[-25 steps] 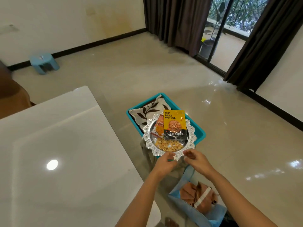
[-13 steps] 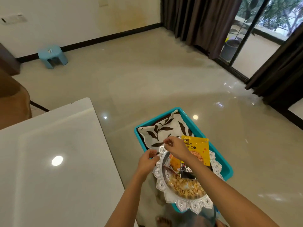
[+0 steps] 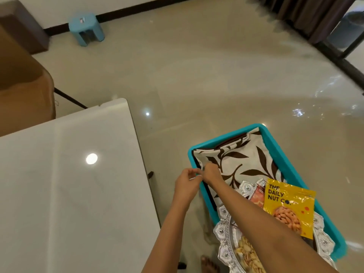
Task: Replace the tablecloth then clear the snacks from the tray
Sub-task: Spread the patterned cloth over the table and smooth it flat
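Left hand: the left hand was held just outside the teal bin, its fingers curled toward the rim. Whether anything was pinched between them could not be told.
Right hand: the right hand was reached across into the bin and its fingers were curled down onto the near-left corner of the folded tablecloth, which appeared to be gripped there. The two hands were brought almost together, fingertip to fingertip.
Cloth: it was laid flat in the bin, cream with dark leaves, a brown layer showing at its far edge.
Tray: the silver tray was seen resting over the near end of the cloth, loaded with the yellow almond pouch, an orange packet and loose snacks.
Table: the white table lay to the left, a lamp's glare caught on its glossy top.
Handling: the cloth was judged soft, light and limp (nothing stiff about it), so it would sag and unfold once lifted.
Hold: two corners of one edge were judged the best grip, one per hand.
Risk: with the tray's weight on the near end, a hard pull could tip the snacks, so the tray was judged better moved off first.
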